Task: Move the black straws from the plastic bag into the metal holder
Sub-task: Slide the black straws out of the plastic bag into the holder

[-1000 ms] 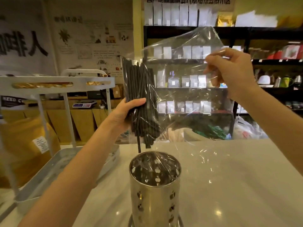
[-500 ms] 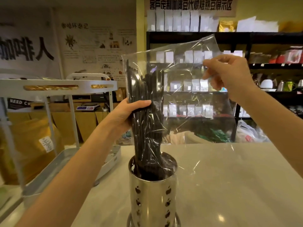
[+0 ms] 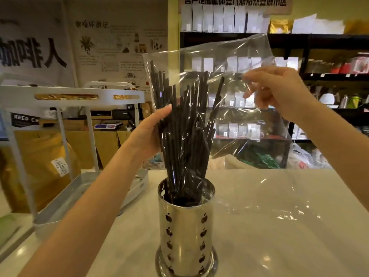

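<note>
A bundle of black straws (image 3: 184, 132) stands with its lower ends inside the perforated metal holder (image 3: 186, 230) on the pale counter. Their upper ends fan out and are still wrapped in the clear plastic bag (image 3: 239, 62). My left hand (image 3: 148, 134) lies against the left side of the bundle through the plastic, thumb up and grip loose. My right hand (image 3: 279, 92) pinches the bag's upper right part and holds it up above the holder.
A white metal trolley (image 3: 69, 96) with a grey tray (image 3: 65, 198) stands at the counter's left edge. Behind the counter are black shelves (image 3: 319, 41) with white packets and kettles. The bag's loose lower end drapes over the counter (image 3: 279, 226) to the right of the holder.
The straws have dropped from above the holder into it and now splay apart. My left hand's grip has loosened. My right hand has kept the bag raised.
</note>
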Demonstrator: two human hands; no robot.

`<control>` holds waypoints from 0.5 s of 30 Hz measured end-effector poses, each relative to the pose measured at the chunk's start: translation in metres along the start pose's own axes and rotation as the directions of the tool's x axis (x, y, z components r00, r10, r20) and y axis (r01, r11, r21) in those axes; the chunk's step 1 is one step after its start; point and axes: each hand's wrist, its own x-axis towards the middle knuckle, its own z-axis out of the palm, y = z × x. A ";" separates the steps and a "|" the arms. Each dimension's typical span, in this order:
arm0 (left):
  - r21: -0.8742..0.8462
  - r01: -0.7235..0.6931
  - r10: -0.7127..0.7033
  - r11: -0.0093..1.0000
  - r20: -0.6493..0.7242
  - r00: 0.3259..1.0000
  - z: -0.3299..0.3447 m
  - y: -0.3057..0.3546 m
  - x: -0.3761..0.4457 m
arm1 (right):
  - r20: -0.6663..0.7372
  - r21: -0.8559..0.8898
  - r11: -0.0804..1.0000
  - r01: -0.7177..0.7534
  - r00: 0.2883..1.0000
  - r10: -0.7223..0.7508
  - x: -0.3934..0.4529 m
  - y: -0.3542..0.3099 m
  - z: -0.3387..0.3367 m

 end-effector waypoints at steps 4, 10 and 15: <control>-0.099 0.083 -0.074 0.992 0.092 0.993 0.003 -0.008 -0.007 | 0.047 0.055 0.998 -0.010 0.999 0.008 0.001 0.001 -0.005; -0.212 0.082 -0.061 0.974 0.104 0.993 -0.002 -0.007 -0.007 | 0.098 0.131 0.991 -0.035 0.995 0.022 0.002 0.003 -0.008; -0.285 0.151 -0.144 0.947 0.044 0.989 0.001 -0.009 -0.009 | 0.042 0.112 0.992 -0.052 0.998 0.047 0.004 0.007 -0.006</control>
